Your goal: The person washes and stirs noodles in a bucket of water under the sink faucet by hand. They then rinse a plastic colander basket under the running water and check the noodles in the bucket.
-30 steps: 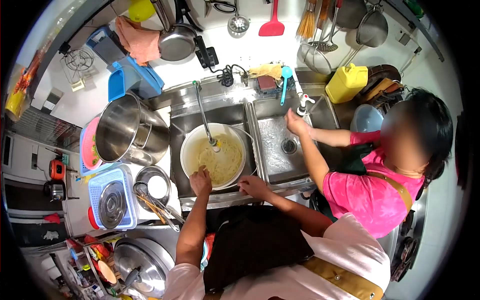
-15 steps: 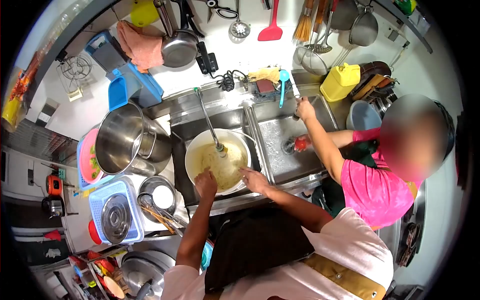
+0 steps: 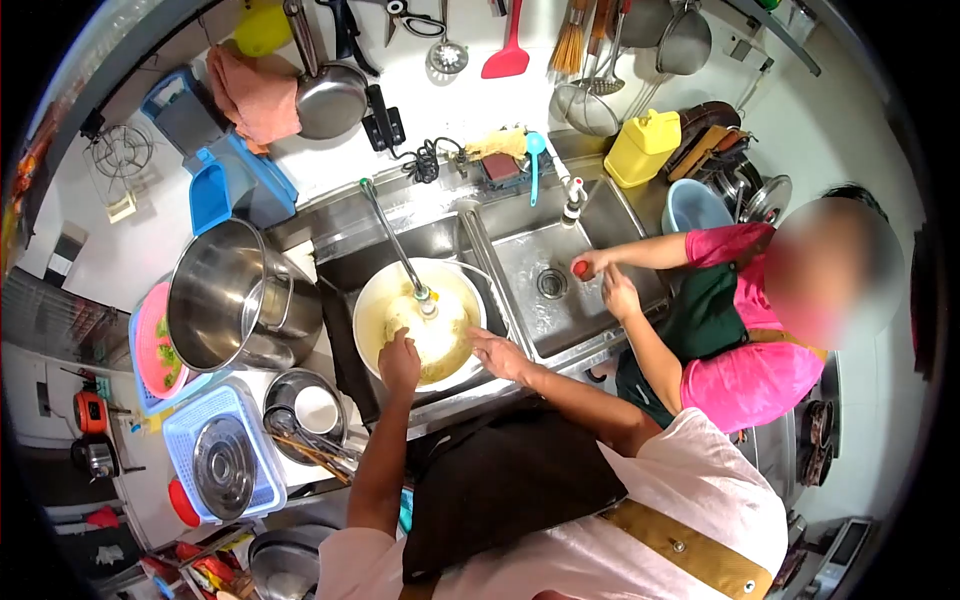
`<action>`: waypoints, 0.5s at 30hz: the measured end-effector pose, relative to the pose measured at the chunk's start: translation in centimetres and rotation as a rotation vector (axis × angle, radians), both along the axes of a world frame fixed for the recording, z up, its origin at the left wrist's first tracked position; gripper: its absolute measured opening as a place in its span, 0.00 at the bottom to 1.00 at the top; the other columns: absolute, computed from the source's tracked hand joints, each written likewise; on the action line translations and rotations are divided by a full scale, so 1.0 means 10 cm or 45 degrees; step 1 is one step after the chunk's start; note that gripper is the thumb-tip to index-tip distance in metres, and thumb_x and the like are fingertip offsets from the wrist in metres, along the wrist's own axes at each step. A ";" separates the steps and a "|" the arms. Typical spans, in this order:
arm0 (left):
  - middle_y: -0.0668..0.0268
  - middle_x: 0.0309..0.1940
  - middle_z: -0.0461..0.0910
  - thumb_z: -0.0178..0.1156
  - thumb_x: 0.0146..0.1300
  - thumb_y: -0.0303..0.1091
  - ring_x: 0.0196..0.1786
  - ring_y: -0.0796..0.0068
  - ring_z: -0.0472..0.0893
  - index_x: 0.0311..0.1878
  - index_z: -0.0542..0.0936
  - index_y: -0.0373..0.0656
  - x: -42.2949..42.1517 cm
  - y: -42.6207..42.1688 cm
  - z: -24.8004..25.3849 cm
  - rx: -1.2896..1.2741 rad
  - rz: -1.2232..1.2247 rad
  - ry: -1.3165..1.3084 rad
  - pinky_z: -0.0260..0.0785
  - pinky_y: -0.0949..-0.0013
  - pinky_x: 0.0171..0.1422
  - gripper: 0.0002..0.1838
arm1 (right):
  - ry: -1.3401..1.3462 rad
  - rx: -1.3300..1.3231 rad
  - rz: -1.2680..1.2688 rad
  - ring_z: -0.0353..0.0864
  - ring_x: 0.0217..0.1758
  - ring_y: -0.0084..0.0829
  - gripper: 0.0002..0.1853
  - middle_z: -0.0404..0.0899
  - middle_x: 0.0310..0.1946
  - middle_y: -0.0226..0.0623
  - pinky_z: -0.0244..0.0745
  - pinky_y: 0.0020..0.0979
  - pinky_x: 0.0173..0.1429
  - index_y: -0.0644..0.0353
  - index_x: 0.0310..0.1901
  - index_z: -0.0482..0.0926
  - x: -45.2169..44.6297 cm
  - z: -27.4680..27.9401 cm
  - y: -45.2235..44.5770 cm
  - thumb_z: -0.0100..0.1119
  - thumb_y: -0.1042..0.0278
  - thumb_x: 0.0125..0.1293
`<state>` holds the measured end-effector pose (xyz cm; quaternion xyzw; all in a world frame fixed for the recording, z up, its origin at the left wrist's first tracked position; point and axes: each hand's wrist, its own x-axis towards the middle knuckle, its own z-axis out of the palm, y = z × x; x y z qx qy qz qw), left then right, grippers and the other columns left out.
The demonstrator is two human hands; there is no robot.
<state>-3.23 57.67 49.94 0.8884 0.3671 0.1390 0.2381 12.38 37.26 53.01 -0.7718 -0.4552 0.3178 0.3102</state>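
Note:
A white bucket (image 3: 366, 326) with a wire handle stands in the left sink basin, holding pale, cloudy liquid with light bits in it. The curved metal tap (image 3: 396, 245) ends over the middle of the bucket. My left hand (image 3: 400, 362) is above the near side of the bucket, its fingers loosely bent and pointing inward; I see nothing held in it. At the right rim is my right hand (image 3: 503, 357), fingers stretched toward the bucket's inside and holding nothing visible. Whether the fingertips touch the rim is unclear.
A co-worker's hands hold a small red item (image 3: 580, 268) over the right basin (image 3: 526, 315), near a white spray head (image 3: 574, 200). Left of the sink stand a large steel pot (image 3: 215, 295), a blue basket (image 3: 190, 425) and a steel bowl (image 3: 285, 385). Utensils hang on the wall.
The view has shifted slightly. The co-worker's hand has left the spray head and joined the other near the red item. The liquid's surface looks brighter; my hands remain at the bucket.

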 end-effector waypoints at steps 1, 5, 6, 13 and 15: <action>0.50 0.37 0.84 0.56 0.70 0.35 0.43 0.47 0.83 0.55 0.81 0.47 0.01 0.01 0.02 0.031 0.002 -0.009 0.73 0.48 0.50 0.14 | -0.004 -0.057 0.019 0.69 0.74 0.45 0.20 0.64 0.76 0.38 0.67 0.38 0.77 0.59 0.66 0.76 0.01 0.04 0.00 0.45 0.67 0.77; 0.52 0.34 0.84 0.56 0.70 0.35 0.41 0.49 0.82 0.55 0.81 0.47 0.00 -0.03 0.03 0.084 0.001 -0.031 0.72 0.49 0.48 0.13 | -0.026 -0.012 0.024 0.68 0.75 0.44 0.20 0.63 0.77 0.37 0.66 0.38 0.77 0.58 0.66 0.76 -0.01 0.06 -0.01 0.45 0.67 0.78; 0.52 0.34 0.84 0.56 0.70 0.35 0.41 0.49 0.82 0.55 0.81 0.47 0.00 -0.04 0.04 0.084 -0.002 -0.037 0.72 0.49 0.48 0.13 | -0.011 0.002 0.015 0.68 0.75 0.44 0.20 0.62 0.77 0.37 0.66 0.38 0.77 0.58 0.66 0.76 -0.02 0.05 -0.02 0.45 0.67 0.78; 0.51 0.36 0.84 0.56 0.70 0.35 0.42 0.47 0.82 0.56 0.81 0.48 -0.02 -0.02 -0.02 0.033 -0.022 -0.056 0.73 0.48 0.51 0.14 | 0.052 0.022 -0.076 0.69 0.74 0.44 0.19 0.61 0.78 0.36 0.66 0.36 0.76 0.57 0.65 0.77 -0.07 -0.01 -0.01 0.48 0.69 0.77; 0.51 0.36 0.84 0.56 0.70 0.35 0.42 0.46 0.82 0.56 0.81 0.48 -0.02 -0.02 -0.03 0.019 -0.010 -0.021 0.73 0.48 0.51 0.14 | 0.046 0.051 -0.082 0.70 0.74 0.44 0.19 0.62 0.77 0.36 0.67 0.37 0.75 0.57 0.65 0.77 -0.08 -0.01 -0.03 0.49 0.70 0.77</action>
